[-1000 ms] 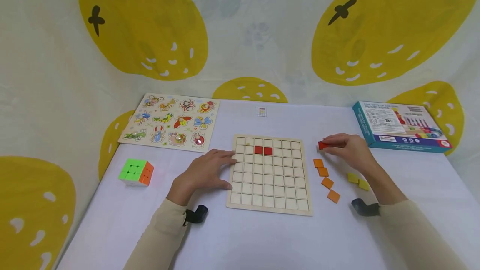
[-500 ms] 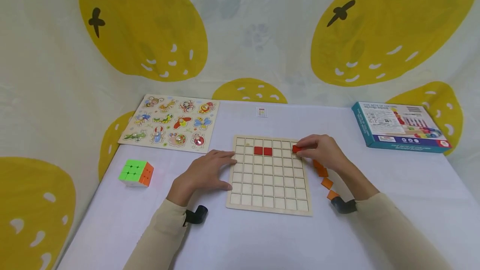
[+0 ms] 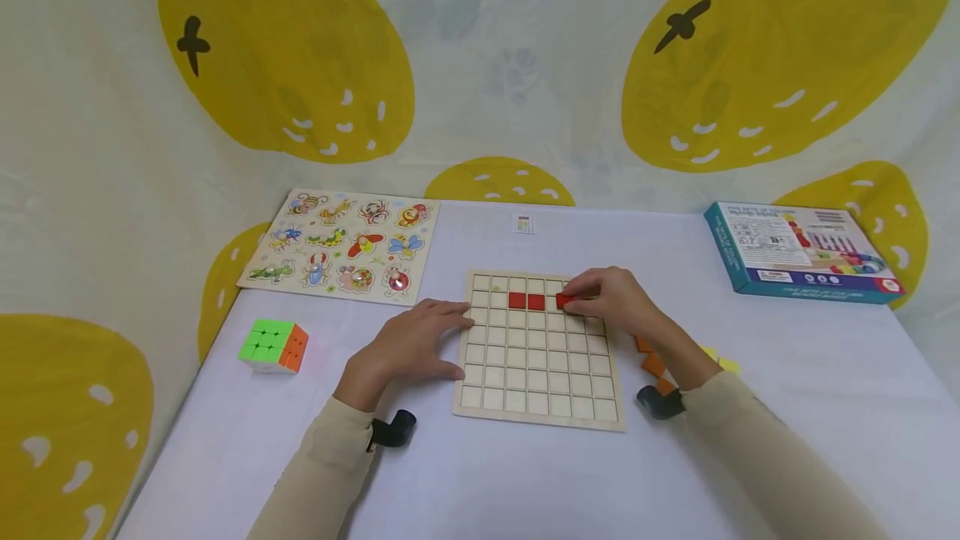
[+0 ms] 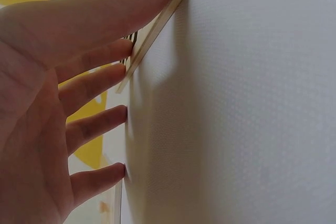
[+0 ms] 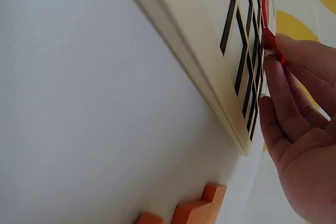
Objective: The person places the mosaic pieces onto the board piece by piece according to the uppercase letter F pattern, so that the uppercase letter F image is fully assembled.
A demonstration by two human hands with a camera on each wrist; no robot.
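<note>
White cloth [image 3: 525, 482] underlies the grid board [image 3: 536, 419], where your right hand [image 3: 617, 298] pinches a red tile [image 3: 563, 301] right of two laid tiles [image 3: 517, 300], your left hand [image 3: 411, 342] spread at the left edge.

Held red tile [image 3: 562, 302] partly covered, card [image 3: 523, 224] print illegible

A fruit-printed curtain [image 3: 517, 107] is hanging behind a white table [image 3: 480, 482], where an insect puzzle [image 3: 341, 237], a coloured cube [image 3: 272, 346] and a toy box [image 3: 810, 252] are lying, suggesting a play corner; the curtain is hiding the wider surroundings.
</note>
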